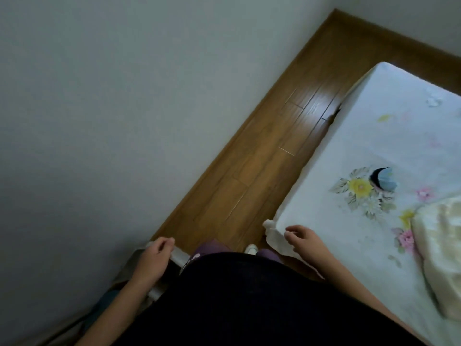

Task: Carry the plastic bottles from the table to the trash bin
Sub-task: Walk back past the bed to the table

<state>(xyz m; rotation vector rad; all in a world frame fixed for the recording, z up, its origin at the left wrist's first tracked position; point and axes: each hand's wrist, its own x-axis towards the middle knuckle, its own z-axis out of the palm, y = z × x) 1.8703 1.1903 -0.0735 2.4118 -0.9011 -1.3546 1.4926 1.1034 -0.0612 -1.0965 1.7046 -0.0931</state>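
The wall (99, 121) fills your left, the bed (399, 136) your right, with a strip of floor (262, 171) between. Your left hand (152, 260) hangs over a white-rimmed container (178, 255) and your right hand (306, 239) over the bed's near corner, fingers loosely curled, holding nothing. You cannot tell where the bottles are.

Wall (99, 121) on the left, strip of floor (262, 171) between it and the bed (386, 121) on the right, quilt (444, 245) on the bed's right side, left hand (152, 258) beside the wall, right hand (306, 239) above the bed's near corner
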